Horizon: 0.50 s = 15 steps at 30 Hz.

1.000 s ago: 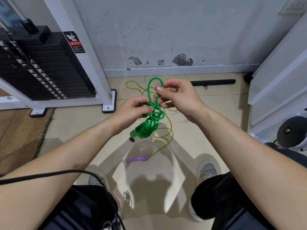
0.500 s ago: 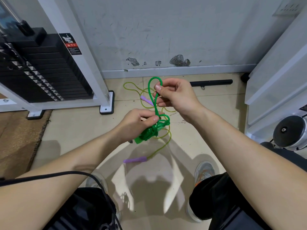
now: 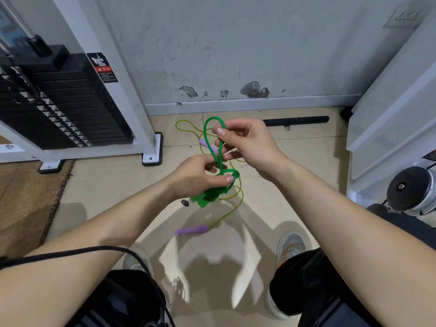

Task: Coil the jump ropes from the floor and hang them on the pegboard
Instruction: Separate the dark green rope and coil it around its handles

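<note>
A bright green jump rope [image 3: 213, 197] is bundled between my hands above the floor. My left hand [image 3: 198, 177] grips the coiled bundle and its handles, thumb pressed on a wrap. My right hand [image 3: 245, 143] pinches a tall green loop that rises from the bundle. A second rope, thin yellow-green [image 3: 236, 204] with purple handles [image 3: 192, 230], lies loose on the tiles below. Its other purple handle [image 3: 207, 145] lies further back. No pegboard is in view.
A white weight-stack machine [image 3: 70, 109] stands at the left with its foot [image 3: 152, 159] on the tiles. A black bar [image 3: 296, 120] lies along the wall. White equipment [image 3: 396, 109] and a round weight [image 3: 411, 192] fill the right. My shoes [image 3: 291, 249] stand below.
My left hand has slid down to clamp the bundle while my right hand pulled the loop up and taller. The wraps around the bundle have tightened.
</note>
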Each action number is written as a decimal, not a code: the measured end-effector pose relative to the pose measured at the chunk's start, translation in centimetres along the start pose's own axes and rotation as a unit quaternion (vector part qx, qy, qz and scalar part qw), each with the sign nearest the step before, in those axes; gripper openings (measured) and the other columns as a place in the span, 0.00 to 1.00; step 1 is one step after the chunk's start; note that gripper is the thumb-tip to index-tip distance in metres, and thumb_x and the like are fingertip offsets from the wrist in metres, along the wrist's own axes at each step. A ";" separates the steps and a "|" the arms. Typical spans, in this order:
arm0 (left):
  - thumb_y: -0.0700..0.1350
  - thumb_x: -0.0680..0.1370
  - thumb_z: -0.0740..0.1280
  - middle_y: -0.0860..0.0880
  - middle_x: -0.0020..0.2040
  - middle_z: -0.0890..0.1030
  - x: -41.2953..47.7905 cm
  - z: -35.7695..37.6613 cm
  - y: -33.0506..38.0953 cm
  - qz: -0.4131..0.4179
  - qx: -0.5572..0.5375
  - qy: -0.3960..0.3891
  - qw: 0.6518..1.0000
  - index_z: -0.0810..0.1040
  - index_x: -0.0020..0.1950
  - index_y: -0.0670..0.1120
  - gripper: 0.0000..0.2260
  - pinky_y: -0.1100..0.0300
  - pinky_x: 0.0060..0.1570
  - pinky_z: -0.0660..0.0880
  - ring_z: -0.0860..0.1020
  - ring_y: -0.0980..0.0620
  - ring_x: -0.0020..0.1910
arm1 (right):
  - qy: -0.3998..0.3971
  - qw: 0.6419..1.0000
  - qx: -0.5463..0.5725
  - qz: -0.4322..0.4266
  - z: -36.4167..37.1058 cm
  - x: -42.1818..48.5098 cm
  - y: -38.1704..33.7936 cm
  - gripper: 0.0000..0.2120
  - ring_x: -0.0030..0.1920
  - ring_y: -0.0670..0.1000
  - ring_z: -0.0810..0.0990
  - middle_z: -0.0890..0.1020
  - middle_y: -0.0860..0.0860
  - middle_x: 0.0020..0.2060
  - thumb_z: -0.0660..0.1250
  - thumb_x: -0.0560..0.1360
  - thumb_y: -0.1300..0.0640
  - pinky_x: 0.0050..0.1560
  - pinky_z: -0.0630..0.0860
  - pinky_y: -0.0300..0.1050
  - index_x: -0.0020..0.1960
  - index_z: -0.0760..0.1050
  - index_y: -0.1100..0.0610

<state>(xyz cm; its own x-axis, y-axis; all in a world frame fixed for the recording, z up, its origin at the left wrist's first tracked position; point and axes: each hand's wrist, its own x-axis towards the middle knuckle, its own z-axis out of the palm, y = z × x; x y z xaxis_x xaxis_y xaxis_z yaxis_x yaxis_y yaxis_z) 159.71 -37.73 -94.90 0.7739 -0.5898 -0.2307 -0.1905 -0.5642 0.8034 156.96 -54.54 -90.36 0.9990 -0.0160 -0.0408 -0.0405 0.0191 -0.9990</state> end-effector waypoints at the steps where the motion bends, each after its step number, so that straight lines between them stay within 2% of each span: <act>1: 0.63 0.67 0.74 0.56 0.54 0.83 0.0 -0.6 0.5 0.022 -0.015 0.020 0.999 0.80 0.59 0.58 0.23 0.52 0.59 0.78 0.80 0.56 0.55 | -0.006 1.000 -0.004 -0.003 0.0 0.0 -0.1 0.05 0.35 0.51 0.77 0.81 0.52 0.35 0.67 0.80 0.62 0.35 0.77 0.42 0.52 0.81 0.62; 3: 0.50 0.72 0.76 0.54 0.52 0.84 0.0 -1.9 1.8 0.064 -0.108 0.064 0.990 0.81 0.55 0.51 0.13 0.59 0.57 0.76 0.81 0.56 0.53 | -0.011 1.000 -0.018 -0.015 -0.3 -0.1 -0.4 0.05 0.36 0.49 0.78 0.82 0.50 0.35 0.67 0.80 0.61 0.36 0.77 0.41 0.51 0.82 0.58; 5: 0.41 0.77 0.72 0.52 0.48 0.85 -0.1 -3.1 2.8 0.092 -0.162 0.099 0.978 0.82 0.51 0.47 0.04 0.65 0.50 0.75 0.81 0.58 0.48 | -0.004 0.999 -0.037 -0.020 -0.5 -0.1 -1.0 0.06 0.36 0.47 0.79 0.82 0.49 0.35 0.67 0.80 0.61 0.36 0.77 0.40 0.49 0.82 0.55; 8: 0.41 0.80 0.68 0.52 0.44 0.86 0.3 -4.6 3.3 0.077 -0.134 0.112 0.982 0.81 0.47 0.48 0.05 0.66 0.42 0.74 0.80 0.60 0.42 | 0.038 0.998 -0.055 -0.021 -1.1 0.3 -2.1 0.04 0.33 0.44 0.80 0.82 0.50 0.34 0.68 0.79 0.61 0.34 0.76 0.38 0.48 0.81 0.55; 10: 0.42 0.80 0.67 0.53 0.43 0.85 0.8 -5.5 4.0 0.053 -0.126 0.105 0.985 0.80 0.45 0.49 0.05 0.65 0.41 0.73 0.79 0.57 0.40 | 0.071 0.993 -0.087 -0.022 -1.7 1.2 -2.8 0.01 0.33 0.43 0.79 0.82 0.52 0.36 0.70 0.78 0.60 0.34 0.76 0.38 0.49 0.80 0.57; 12: 0.43 0.81 0.67 0.51 0.43 0.85 1.6 -6.5 4.8 0.040 -0.119 0.100 0.987 0.80 0.45 0.49 0.06 0.66 0.39 0.72 0.78 0.57 0.38 | 0.094 0.989 -0.108 -0.017 -2.4 2.5 -3.6 0.03 0.32 0.42 0.78 0.82 0.53 0.36 0.71 0.77 0.60 0.34 0.75 0.38 0.50 0.79 0.59; 15: 0.42 0.80 0.67 0.49 0.43 0.84 3.9 -8.3 5.6 0.033 -0.125 0.104 0.986 0.79 0.45 0.48 0.05 0.68 0.35 0.72 0.78 0.58 0.34 | 0.099 0.989 -0.106 -0.009 -3.4 5.7 -4.2 0.03 0.31 0.43 0.78 0.83 0.52 0.35 0.71 0.77 0.60 0.33 0.75 0.39 0.49 0.78 0.58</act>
<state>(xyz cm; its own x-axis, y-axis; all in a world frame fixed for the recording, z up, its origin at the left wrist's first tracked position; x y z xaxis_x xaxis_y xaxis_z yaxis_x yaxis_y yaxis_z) 166.65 -38.38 -86.75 0.8772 -0.4742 -0.0756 -0.1108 -0.3530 0.9290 162.80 -58.12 -86.49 0.9776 -0.2103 -0.0056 -0.0471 -0.1925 -0.9802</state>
